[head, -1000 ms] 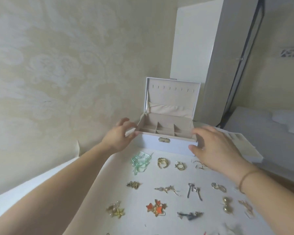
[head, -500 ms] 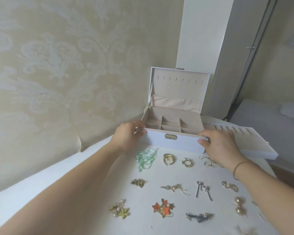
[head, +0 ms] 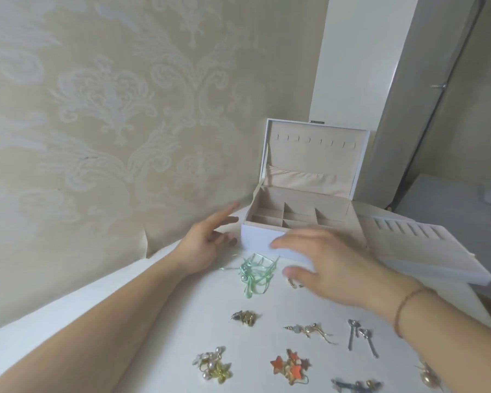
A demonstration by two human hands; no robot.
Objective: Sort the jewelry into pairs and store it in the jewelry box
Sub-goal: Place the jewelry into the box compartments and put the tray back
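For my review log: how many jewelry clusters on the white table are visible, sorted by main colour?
Gold-toned: 4, e.g. small gold cluster
Silver drop pair: 1
Mint green ribbon piece: 1
Orange star cluster: 1
Yellow flower-and-pearl cluster: 1
Dark blue piece: 1
Total: 9

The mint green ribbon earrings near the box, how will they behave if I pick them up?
The mint green ribbon earrings will probably be floppy: their thin loops lie limp and splayed on the white table. They look light, so a pinch should lift them. The tangled strands may snag each other, and the two pieces might come up together.
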